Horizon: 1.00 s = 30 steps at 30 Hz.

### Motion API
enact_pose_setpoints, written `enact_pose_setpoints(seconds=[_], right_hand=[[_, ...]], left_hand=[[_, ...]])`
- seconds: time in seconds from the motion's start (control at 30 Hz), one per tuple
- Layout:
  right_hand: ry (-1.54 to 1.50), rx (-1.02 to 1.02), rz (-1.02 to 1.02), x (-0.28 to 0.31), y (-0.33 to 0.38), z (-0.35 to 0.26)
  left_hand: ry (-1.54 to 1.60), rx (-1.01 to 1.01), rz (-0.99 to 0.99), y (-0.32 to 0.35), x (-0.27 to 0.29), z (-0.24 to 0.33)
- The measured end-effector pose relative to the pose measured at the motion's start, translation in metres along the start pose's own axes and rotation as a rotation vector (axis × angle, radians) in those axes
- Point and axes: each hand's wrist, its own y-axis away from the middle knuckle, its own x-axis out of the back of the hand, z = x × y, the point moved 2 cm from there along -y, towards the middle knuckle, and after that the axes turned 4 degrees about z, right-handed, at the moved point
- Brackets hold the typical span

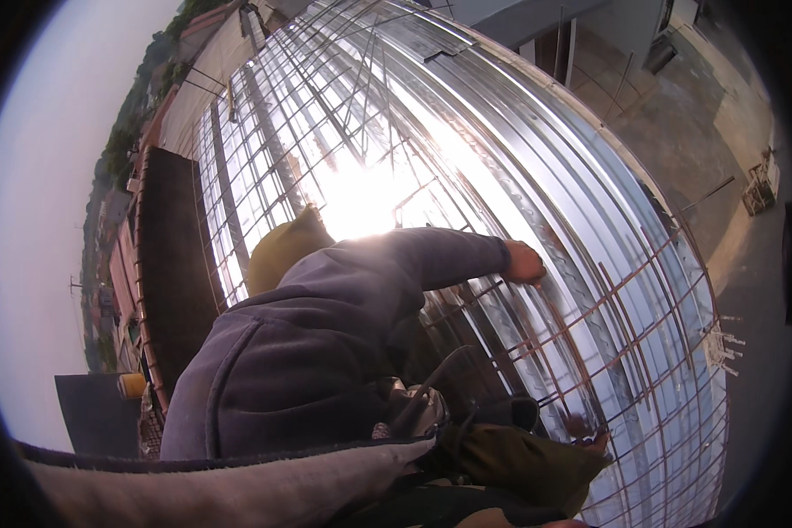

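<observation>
Here, the mesh (607,299) lies over shiny sheets (559,123), beneath a co-worker's curled hand (524,263); the wearer's 2 hands are unclear, so I cannot tell their grip or how near the mesh they are.

Co-worker (282,370): bent body fills near left-centre
Co-worker's arm (453,251): stretched right, blocks middle
Rebar grid (622,310): near right, passage only through openings
Metal decking (581,189): solid below grid

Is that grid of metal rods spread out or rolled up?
Spread out: the metal rods criss-cross in a wide grid over the shiny ribbed sheets.
</observation>
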Motion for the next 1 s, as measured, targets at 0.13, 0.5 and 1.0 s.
enact_pose_setpoints(seconds=[0.13,0.5,1.0], right_hand=[[0.023,-0.055,-0.027,0.004,0.002,-0.001],[-0.284,-0.042,-0.042,-0.02,0.037,0.007],[-0.337,-0.039,0.056,-0.024,0.066,-0.022]], left_hand=[[0.007,0.041,-0.039,0.001,0.0,0.005],[-0.076,0.023,-0.27,-0.023,0.04,0.004],[-0.115,-0.57,0.13,-0.121,-0.043,0.288]])
